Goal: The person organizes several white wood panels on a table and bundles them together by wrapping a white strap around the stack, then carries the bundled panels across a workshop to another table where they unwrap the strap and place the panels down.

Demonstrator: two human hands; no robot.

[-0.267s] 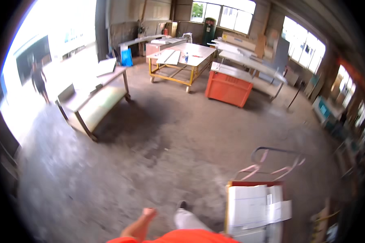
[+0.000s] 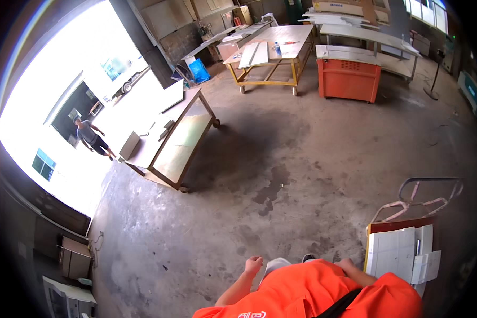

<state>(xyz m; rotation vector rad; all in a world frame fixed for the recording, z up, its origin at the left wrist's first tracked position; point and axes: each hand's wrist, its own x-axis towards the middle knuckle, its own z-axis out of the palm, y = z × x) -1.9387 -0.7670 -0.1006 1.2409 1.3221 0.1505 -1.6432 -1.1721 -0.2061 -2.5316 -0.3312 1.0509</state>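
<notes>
The cart stands on the floor just to the person's right, with a stack of flat sheets lying on it and its handle at the far end. The left hand hangs well left of the cart, the right hand just beside its near corner. Far ahead and left of the cart stands a long desk, boards lying on it. Left of that desk, in the doorway, is another person. Behind the desk, farther back, stands a wheeled desk; right of that sits a box-shaped machine, straight ahead of the cart.
</notes>
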